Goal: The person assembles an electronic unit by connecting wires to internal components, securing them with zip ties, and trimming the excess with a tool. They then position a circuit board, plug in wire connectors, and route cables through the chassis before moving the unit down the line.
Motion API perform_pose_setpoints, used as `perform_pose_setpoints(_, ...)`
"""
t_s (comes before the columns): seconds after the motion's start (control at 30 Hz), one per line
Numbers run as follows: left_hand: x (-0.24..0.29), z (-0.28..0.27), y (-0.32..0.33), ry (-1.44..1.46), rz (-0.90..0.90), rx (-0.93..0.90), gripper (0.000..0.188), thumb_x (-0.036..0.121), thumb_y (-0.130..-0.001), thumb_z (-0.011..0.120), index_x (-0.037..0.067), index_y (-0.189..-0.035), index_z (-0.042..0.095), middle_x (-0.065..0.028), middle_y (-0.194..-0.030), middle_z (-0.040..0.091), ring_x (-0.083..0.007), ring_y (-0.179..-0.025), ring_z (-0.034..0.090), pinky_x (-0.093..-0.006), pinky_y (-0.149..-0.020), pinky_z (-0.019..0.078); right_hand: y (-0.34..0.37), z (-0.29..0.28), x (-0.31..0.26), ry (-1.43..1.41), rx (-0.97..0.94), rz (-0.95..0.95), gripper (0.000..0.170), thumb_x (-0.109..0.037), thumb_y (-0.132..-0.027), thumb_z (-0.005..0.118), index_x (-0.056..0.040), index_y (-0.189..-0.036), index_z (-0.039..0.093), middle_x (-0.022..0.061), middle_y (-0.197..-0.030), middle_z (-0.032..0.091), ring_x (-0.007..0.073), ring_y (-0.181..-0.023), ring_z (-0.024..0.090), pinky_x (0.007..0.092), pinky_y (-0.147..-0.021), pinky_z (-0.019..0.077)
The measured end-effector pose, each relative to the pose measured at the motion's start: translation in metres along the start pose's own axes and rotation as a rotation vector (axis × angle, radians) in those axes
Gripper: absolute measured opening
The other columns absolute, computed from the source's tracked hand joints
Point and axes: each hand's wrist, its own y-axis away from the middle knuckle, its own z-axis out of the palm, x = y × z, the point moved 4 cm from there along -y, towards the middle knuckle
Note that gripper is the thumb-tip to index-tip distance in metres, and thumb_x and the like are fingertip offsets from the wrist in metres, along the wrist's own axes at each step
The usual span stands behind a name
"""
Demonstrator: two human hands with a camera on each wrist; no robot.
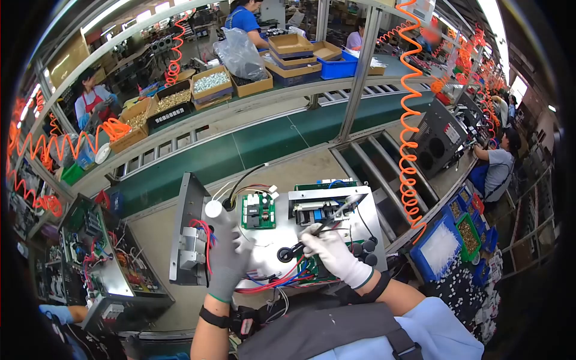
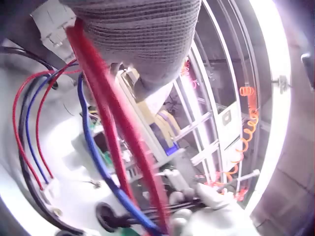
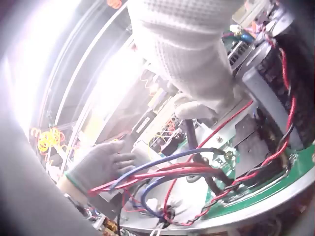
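Note:
My right hand, in a white glove, pinches a black cable above the metal chassis. A slim tool with a silver shaft juts forward from the same hand; its exact kind is unclear. Beside these fingers, a black ring sits at the cable's end. My left hand, in a grey glove, is over the left part of the chassis with its fingers loosely extended, holding nothing. Red wires and a blue wire pass close by it. A green circuit board lies ahead of both hands.
Another opened chassis stands at the left. A roller conveyor and a coiled orange hose are on the right, near bins of small parts. Cardboard boxes line the shelf beyond the green belt. Other people work nearby.

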Motion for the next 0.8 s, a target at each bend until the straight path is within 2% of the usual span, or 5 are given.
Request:
perform_pose_setpoints(0.03,0.040,0.006,0.009,-0.170,0.497,-0.035,0.070,0.026,-0.076,0.074,0.009,-0.136,0.044,-0.0158,-0.123,0.058,-0.0310,-0.106,0.062,-0.0388,-0.091,0.0494,-0.003,0.005,0.001,0.029,-0.092,-0.034,0.020,-0.017,-0.094,0.059,-0.0006,-0.106,0.059,0.0013,-0.094,0.058,0.0086,-0.077,0.057,0.0239,-0.071,0.0497)
perform_pose_setpoints(0.23,0.030,0.085,0.007,0.345,0.217,-0.459,0.042,0.024,-0.093,0.060,0.002,-0.128,0.052,-0.0084,-0.097,0.065,-0.0154,-0.078,0.062,-0.0301,-0.069,0.0497,0.008,0.007,-0.032,0.217,0.043,-0.171,0.023,-0.004,-0.091,0.060,0.0015,-0.113,0.060,-0.0021,-0.087,0.058,0.0037,-0.079,0.055,0.0184,-0.069,0.0450)
perform_pose_setpoints(0.57,0.058,0.090,0.004,0.533,0.286,-0.096,0.018,0.017,-0.097,0.052,0.000,-0.098,0.057,-0.0054,-0.080,0.062,-0.0113,-0.072,0.060,-0.0258,-0.068,0.0498,0.006,-0.022,-0.024,0.108,0.105,-0.155,0.020,-0.004,-0.089,0.061,0.0023,-0.108,0.062,0.0000,-0.086,0.060,0.0046,-0.070,0.053,0.0198,-0.062,0.0457)
perform_pose_setpoints(0.63,0.030,0.090,-0.005,0.861,-0.040,0.062,0.015,0.018,-0.095,0.053,0.003,-0.096,0.054,-0.0094,-0.081,0.062,-0.0144,-0.062,0.060,-0.0286,-0.063,0.0523,0.008,-0.022,-0.028,-0.054,-0.003,-0.162,0.018,0.000,-0.089,0.060,0.0017,-0.107,0.062,0.0012,-0.090,0.061,0.0056,-0.077,0.056,0.0198,-0.068,0.0473)
perform_pose_setpoints(0.8,0.056,0.080,0.007,0.880,-0.089,-0.261,0.020,0.021,-0.093,0.059,0.003,-0.100,0.060,-0.0001,-0.076,0.054,-0.0055,-0.054,0.047,-0.0204,-0.051,0.0382,0.011,-0.012,-0.040,-0.126,-0.083,-0.118,0.025,0.000,-0.090,0.060,0.0010,-0.115,0.059,0.0028,-0.101,0.062,0.0082,-0.090,0.059,0.0239,-0.079,0.0511)
